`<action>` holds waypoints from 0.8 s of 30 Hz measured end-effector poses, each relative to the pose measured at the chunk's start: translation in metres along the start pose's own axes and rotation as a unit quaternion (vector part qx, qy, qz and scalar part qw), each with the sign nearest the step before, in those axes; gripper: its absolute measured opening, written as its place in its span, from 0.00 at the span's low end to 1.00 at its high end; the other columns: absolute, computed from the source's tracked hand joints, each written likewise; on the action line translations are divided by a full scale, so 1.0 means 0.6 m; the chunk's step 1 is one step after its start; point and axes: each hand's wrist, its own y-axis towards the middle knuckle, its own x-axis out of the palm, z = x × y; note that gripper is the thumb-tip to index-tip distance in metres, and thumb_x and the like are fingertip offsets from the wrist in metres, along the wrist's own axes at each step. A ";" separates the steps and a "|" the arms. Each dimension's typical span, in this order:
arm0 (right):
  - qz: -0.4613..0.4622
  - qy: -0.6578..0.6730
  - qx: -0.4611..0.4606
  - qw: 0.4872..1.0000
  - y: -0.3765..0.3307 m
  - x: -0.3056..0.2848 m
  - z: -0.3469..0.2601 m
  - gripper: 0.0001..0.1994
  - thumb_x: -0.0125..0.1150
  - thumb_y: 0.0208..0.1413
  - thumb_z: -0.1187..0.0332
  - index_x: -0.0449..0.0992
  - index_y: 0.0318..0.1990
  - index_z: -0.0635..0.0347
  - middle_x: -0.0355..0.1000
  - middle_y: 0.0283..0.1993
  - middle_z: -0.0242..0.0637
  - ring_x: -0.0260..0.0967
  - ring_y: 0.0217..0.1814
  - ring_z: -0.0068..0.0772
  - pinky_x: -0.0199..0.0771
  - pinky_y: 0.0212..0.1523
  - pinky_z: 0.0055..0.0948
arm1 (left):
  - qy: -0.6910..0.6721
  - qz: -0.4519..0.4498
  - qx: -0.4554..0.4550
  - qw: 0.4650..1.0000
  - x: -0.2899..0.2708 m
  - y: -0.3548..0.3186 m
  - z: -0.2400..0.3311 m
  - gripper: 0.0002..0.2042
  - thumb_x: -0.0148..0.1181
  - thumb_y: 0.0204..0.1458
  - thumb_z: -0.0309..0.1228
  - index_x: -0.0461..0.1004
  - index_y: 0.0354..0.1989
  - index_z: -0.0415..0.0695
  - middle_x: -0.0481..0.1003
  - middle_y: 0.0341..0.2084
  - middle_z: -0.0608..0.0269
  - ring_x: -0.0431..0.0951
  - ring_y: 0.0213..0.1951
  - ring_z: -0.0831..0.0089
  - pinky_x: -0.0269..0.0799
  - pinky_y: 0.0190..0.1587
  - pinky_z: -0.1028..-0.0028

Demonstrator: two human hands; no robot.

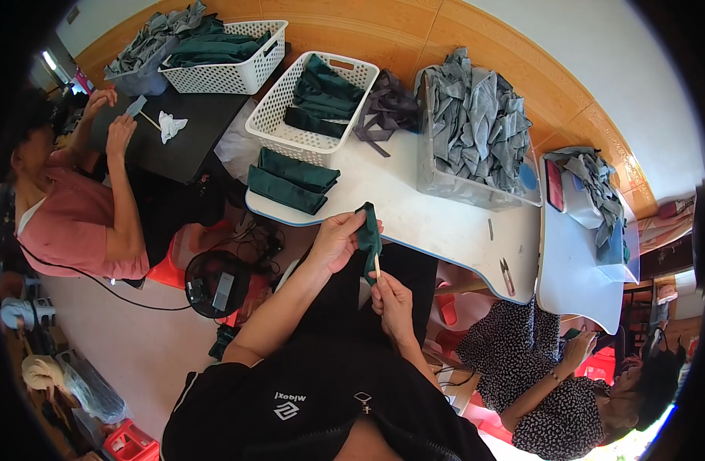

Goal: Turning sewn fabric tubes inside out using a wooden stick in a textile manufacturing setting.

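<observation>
My left hand pinches a narrow dark green velvet-like fabric piece in front of the table's near edge, above my lap. Below it, my right hand is closed on a thin pale wooden stick, whose upper part disappears into or behind the fabric. The lower end of the cloth hangs beside the right fingertips; whether they grip it too is hard to tell. Closest on the table are folded dark green pieces, stacked in front of a white perforated basket that holds more green cloth.
A clear bin of grey fabric strips stands right of the basket, with dark grey cloth between. Thread snips lie near the table's right edge. Co-workers sit left and right. A black fan stands low at left.
</observation>
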 end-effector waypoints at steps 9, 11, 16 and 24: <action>-0.039 0.153 0.045 0.986 -0.011 0.009 -0.011 0.16 0.62 0.99 0.61 0.89 0.73 0.62 0.67 0.37 0.22 0.52 0.28 0.13 0.50 0.28 0.22 | -0.030 -0.019 -0.017 0.999 0.039 -0.020 0.015 0.17 0.72 0.89 0.38 0.90 0.69 0.37 0.95 0.63 0.42 0.99 0.64 0.50 1.00 0.67 0.46; -0.047 0.137 0.039 0.989 -0.014 0.009 -0.024 0.16 0.64 0.98 0.58 0.88 0.71 0.61 0.66 0.37 0.22 0.51 0.28 0.13 0.48 0.28 0.22 | -0.076 -0.065 -0.008 0.995 0.080 -0.029 0.046 0.19 0.72 0.89 0.40 0.89 0.75 0.38 0.96 0.63 0.48 0.99 0.61 0.55 1.00 0.67 0.51; -0.068 0.126 0.068 0.987 -0.022 0.022 -0.010 0.17 0.65 0.98 0.57 0.88 0.71 0.61 0.66 0.37 0.22 0.51 0.28 0.14 0.49 0.28 0.22 | -0.008 -0.073 -0.003 0.997 0.034 -0.010 0.050 0.21 0.73 0.89 0.44 0.91 0.74 0.40 0.96 0.64 0.49 0.99 0.60 0.58 0.98 0.64 0.56; -0.038 0.081 0.021 0.996 -0.044 0.025 0.005 0.16 0.64 0.98 0.58 0.88 0.73 0.61 0.67 0.37 0.22 0.52 0.29 0.13 0.49 0.29 0.22 | -0.030 0.046 -0.008 0.998 0.071 -0.029 0.028 0.19 0.76 0.88 0.40 0.92 0.70 0.36 0.97 0.60 0.46 0.99 0.60 0.59 0.98 0.58 0.62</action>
